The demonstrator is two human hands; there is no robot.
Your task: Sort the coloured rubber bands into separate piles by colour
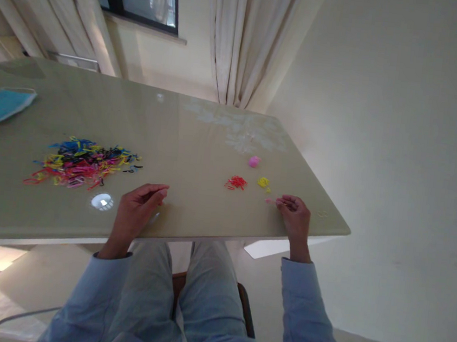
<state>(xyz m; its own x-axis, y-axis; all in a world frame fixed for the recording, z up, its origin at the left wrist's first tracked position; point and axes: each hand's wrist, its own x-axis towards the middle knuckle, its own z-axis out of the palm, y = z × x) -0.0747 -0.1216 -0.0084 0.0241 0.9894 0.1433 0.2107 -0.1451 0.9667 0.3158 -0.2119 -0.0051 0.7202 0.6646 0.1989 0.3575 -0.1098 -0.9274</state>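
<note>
Glossy olive bench: right hand pinches a pink band beside small sorted clusters; left hand rests loosely curled, empty. Best laid gently by colour.

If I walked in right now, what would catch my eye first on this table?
Probably the mixed heap of coloured bands on the table's left half, bright against the plain top. To the right lie three small sorted piles: red, yellow and pink. The right hand pinches a pink band beside them, while the left hand rests near the front edge.
</note>
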